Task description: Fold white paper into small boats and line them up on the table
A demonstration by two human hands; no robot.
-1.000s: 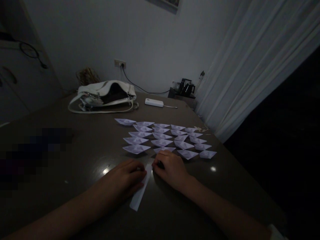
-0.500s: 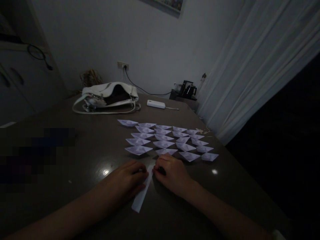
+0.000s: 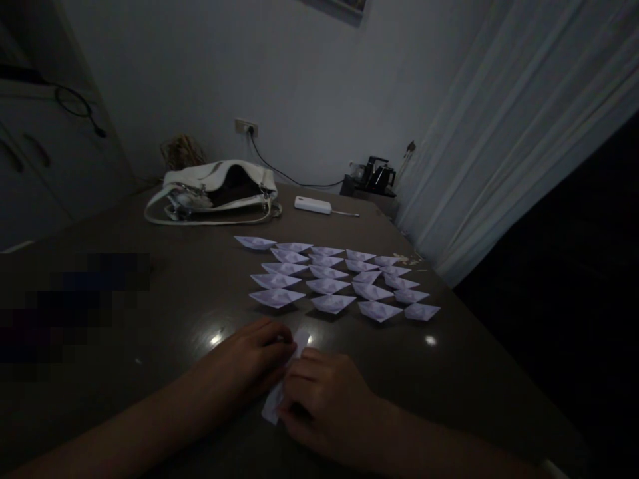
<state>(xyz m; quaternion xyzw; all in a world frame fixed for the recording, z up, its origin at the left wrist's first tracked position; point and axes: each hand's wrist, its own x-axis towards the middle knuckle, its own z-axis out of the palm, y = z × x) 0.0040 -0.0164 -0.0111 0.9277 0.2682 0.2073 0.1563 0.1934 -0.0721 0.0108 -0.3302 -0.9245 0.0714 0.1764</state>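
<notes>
A narrow folded strip of white paper [image 3: 301, 339] lies slanted on the dark tabletop, its middle partly covered by my hands. My left hand [image 3: 257, 354] is closed, with curled fingers pressing the strip's left side near the upper end. On the other side, my right hand [image 3: 329, 398] is closed too, its thumb and fingers pinched at the right edge near the lower end. Just beyond my hands, several white folded paper boats stand in rows; one boat [image 3: 333, 303] is right past the strip's top end.
A white handbag [image 3: 219, 174] rests at the back left, and a white power bank [image 3: 312, 205] with a short cable lies right of it. Beyond the table stand a black kettle [image 3: 382, 178] and a sheer white curtain [image 3: 479, 133]. A blurred patch covers the left side.
My right hand has slid along the paper strip toward me, from its upper end to its lower end. My left hand has stayed in place on the strip.
</notes>
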